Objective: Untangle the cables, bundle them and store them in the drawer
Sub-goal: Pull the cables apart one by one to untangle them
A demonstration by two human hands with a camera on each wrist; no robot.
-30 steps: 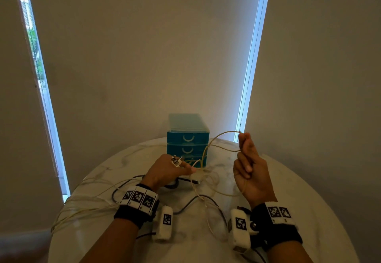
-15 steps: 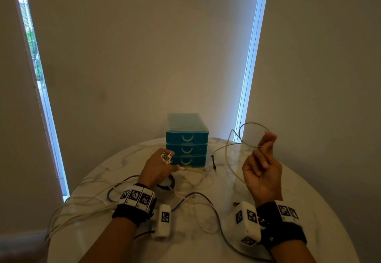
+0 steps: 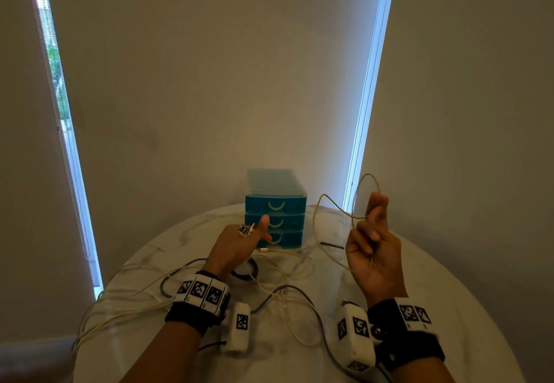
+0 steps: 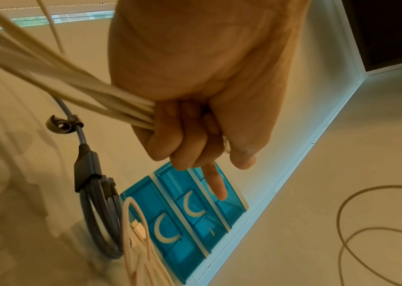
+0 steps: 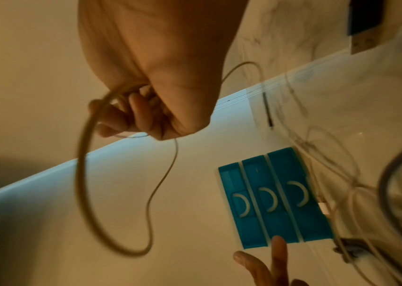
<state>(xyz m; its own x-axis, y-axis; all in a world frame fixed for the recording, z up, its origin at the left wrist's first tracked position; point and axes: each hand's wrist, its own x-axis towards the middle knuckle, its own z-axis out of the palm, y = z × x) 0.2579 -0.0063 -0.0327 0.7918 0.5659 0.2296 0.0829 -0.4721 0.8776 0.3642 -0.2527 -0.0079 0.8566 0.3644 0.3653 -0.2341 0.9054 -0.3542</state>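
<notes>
On the round marble table stands a blue three-drawer unit, all drawers closed. My left hand grips a bunch of cream cables in its curled fingers, index finger and thumb stretched toward the drawers. My right hand, raised to the right of the drawers, pinches a thin cream cable that loops above and beside it. A grey cable lies tangled with white ones on the table between my wrists.
A coiled grey cable with a strap lies left of the drawers. A white connector sits in front of the bottom drawer. A short black tie lies right of the unit. Cream cables hang over the table's left edge.
My right hand has risen and swung right, drawing the thin cream cable out into a loop. My left hand has slid left, its index finger and thumb now stretched out.
</notes>
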